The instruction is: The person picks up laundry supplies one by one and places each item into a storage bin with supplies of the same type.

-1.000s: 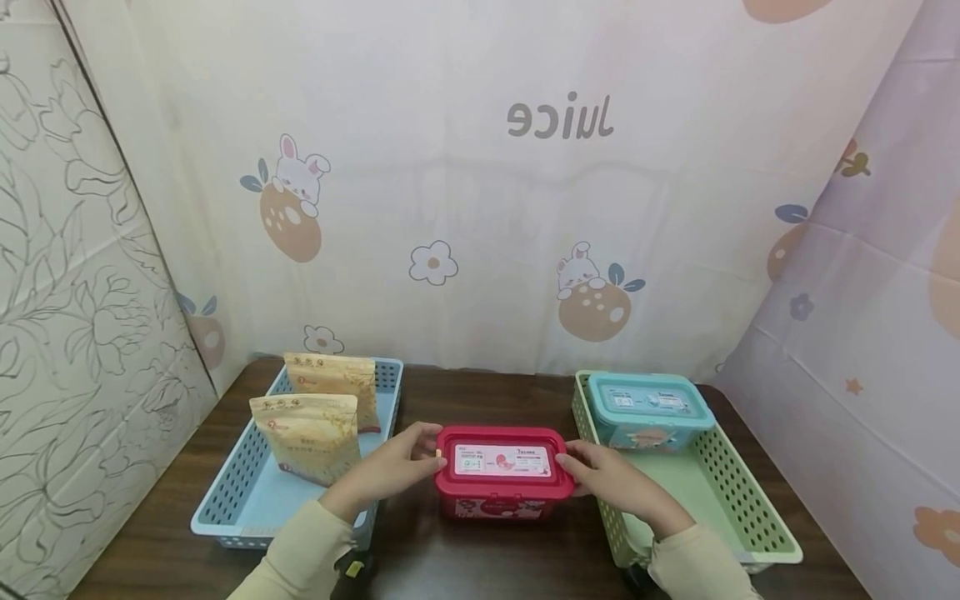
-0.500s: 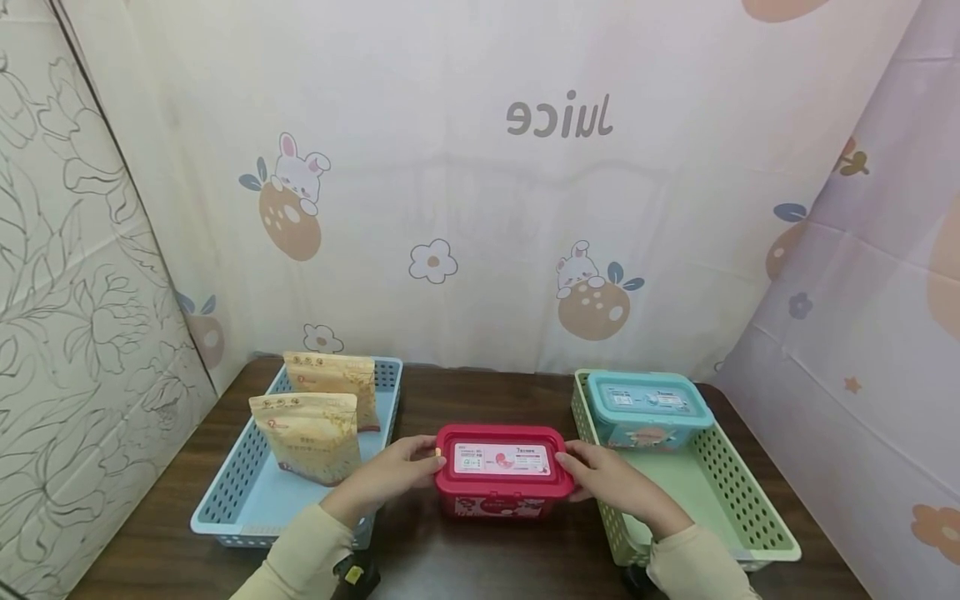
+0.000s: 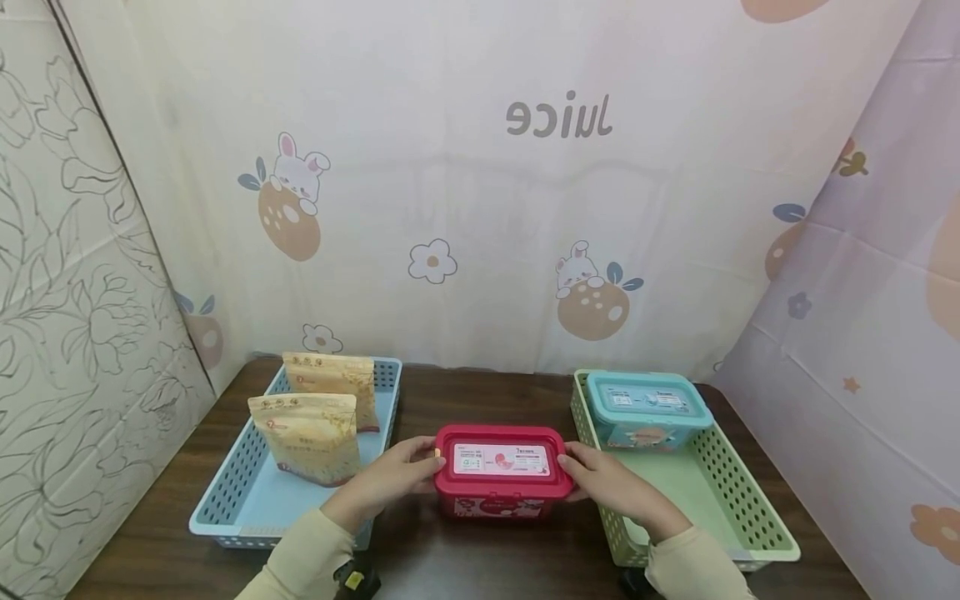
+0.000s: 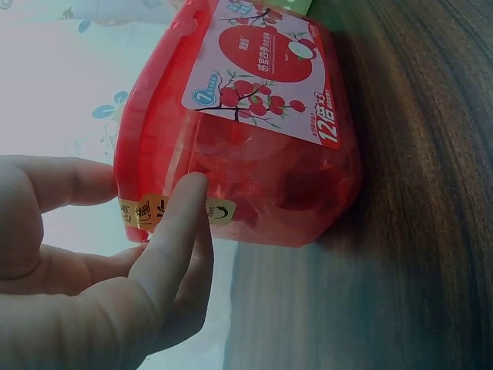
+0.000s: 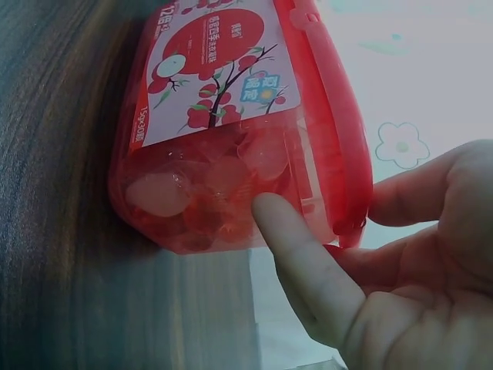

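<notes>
A red lidded box of laundry pods [image 3: 502, 461] stands upright on the dark wooden table, mid-front in the head view. My left hand [image 3: 392, 477] holds its left end, and my right hand [image 3: 609, 477] holds the opposite end. Up close in the left wrist view, thumb and fingers of the left hand [image 4: 139, 285] grip around the lid's edge and the end wall, beside a yellow sticker [image 4: 142, 213]. Pale pods [image 5: 158, 193] show through the clear red wall in the right wrist view, where the right hand [image 5: 400, 270] has the lid's corner between its fingers.
On the left, a light blue basket [image 3: 213, 504] holds two upright yellow pouches [image 3: 311, 437] [image 3: 337, 383]. A green basket [image 3: 750, 500] on the right has a teal lidded box [image 3: 648, 408] at its back end. A printed curtain [image 3: 480, 200] hangs behind the table.
</notes>
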Demonstrator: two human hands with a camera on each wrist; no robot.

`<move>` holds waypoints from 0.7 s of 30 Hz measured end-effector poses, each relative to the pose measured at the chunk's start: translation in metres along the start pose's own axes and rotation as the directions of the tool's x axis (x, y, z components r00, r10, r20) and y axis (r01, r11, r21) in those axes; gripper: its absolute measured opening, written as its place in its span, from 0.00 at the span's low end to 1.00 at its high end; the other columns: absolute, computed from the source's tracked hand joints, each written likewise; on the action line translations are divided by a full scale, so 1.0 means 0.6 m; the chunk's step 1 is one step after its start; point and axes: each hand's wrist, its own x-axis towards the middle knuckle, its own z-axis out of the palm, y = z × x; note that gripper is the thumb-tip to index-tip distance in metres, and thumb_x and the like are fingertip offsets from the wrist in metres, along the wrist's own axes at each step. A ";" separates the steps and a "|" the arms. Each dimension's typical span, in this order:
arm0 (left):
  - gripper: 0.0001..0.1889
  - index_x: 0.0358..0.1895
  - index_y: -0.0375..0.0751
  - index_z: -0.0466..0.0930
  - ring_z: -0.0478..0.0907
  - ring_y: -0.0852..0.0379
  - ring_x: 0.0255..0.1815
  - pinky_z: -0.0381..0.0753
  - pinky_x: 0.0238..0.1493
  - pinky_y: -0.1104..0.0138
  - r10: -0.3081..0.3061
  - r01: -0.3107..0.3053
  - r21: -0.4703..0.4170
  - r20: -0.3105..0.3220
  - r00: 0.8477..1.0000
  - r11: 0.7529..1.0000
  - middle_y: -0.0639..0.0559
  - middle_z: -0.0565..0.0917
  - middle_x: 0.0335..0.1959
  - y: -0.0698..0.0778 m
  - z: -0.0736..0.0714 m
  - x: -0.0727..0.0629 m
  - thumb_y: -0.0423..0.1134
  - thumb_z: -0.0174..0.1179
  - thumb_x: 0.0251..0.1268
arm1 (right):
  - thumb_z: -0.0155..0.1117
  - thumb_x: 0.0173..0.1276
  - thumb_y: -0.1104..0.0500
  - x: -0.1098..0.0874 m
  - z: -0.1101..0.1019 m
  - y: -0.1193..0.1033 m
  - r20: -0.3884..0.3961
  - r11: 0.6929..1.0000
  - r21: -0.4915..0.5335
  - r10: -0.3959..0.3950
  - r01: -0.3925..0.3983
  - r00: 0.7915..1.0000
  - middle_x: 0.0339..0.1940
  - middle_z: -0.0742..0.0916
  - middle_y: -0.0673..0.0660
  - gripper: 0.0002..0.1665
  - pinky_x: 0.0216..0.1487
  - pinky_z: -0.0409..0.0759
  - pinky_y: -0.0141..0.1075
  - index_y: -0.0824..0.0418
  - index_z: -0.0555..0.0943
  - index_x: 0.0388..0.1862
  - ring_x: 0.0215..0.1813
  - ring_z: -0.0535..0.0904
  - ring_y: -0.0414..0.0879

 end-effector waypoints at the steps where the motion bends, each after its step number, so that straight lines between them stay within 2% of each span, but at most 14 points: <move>1: 0.35 0.72 0.19 0.56 0.82 0.41 0.54 0.82 0.54 0.51 -0.002 0.002 0.002 0.000 1.000 1.000 0.28 0.73 0.63 0.000 0.000 0.000 0.43 0.57 0.75 | 0.49 0.82 0.52 0.000 0.000 0.000 0.001 1.000 0.000 -0.003 0.003 1.000 0.53 0.83 0.67 0.35 0.47 0.86 0.48 0.80 0.60 0.71 0.44 0.86 0.53; 11: 0.36 0.72 0.20 0.56 0.83 0.43 0.52 0.81 0.55 0.49 0.002 -0.002 0.011 0.010 1.000 1.000 0.30 0.75 0.61 -0.001 -0.001 0.003 0.45 0.58 0.75 | 0.51 0.81 0.52 0.001 0.000 -0.002 -0.003 0.999 0.035 -0.007 0.007 1.000 0.52 0.83 0.66 0.35 0.49 0.85 0.50 0.80 0.60 0.70 0.44 0.86 0.54; 15: 0.37 0.71 0.20 0.57 0.83 0.42 0.52 0.81 0.55 0.50 0.003 -0.003 0.012 0.009 1.000 1.000 0.30 0.75 0.61 -0.002 -0.001 0.003 0.46 0.58 0.75 | 0.47 0.83 0.55 -0.001 0.000 -0.001 0.005 0.998 0.054 -0.014 0.014 1.000 0.55 0.81 0.70 0.34 0.51 0.84 0.50 0.83 0.58 0.71 0.45 0.86 0.55; 21: 0.34 0.71 0.19 0.56 0.82 0.42 0.53 0.82 0.54 0.50 0.019 -0.018 -0.061 0.027 0.999 0.998 0.30 0.75 0.61 -0.006 -0.003 0.007 0.43 0.56 0.76 | 0.44 0.83 0.57 0.000 -0.004 0.006 0.012 0.996 0.087 -0.002 0.001 1.000 0.58 0.80 0.71 0.33 0.56 0.81 0.51 0.84 0.57 0.71 0.46 0.85 0.55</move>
